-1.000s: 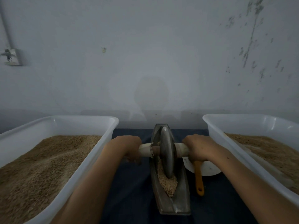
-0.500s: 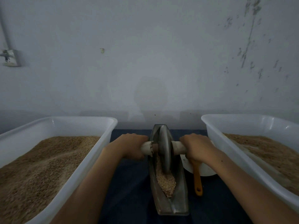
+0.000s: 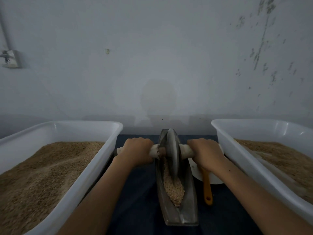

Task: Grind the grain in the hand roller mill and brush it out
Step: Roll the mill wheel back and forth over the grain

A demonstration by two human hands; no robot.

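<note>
A narrow boat-shaped metal trough (image 3: 189, 207) lies lengthwise on the dark cloth between two tubs. A grey metal roller wheel (image 3: 172, 150) stands upright near the trough's far end, on a pale wooden axle handle (image 3: 185, 150). My left hand (image 3: 137, 150) grips the handle's left side and my right hand (image 3: 205, 152) grips its right side. Crushed grain (image 3: 173, 187) lies heaped in the trough in front of the wheel. A brush's orange handle (image 3: 207, 187) pokes out from under my right wrist, with its head hidden.
A white tub (image 3: 105, 160) heaped with brown grain stands on the left, and a second white tub (image 3: 237, 160) with grain on the right. A white bowl (image 3: 194, 168) sits partly hidden under my right hand. A grey wall rises close behind.
Both hands have pushed the wheel away from me along the trough, toward its far end, leaving more crushed grain uncovered in front of it.
</note>
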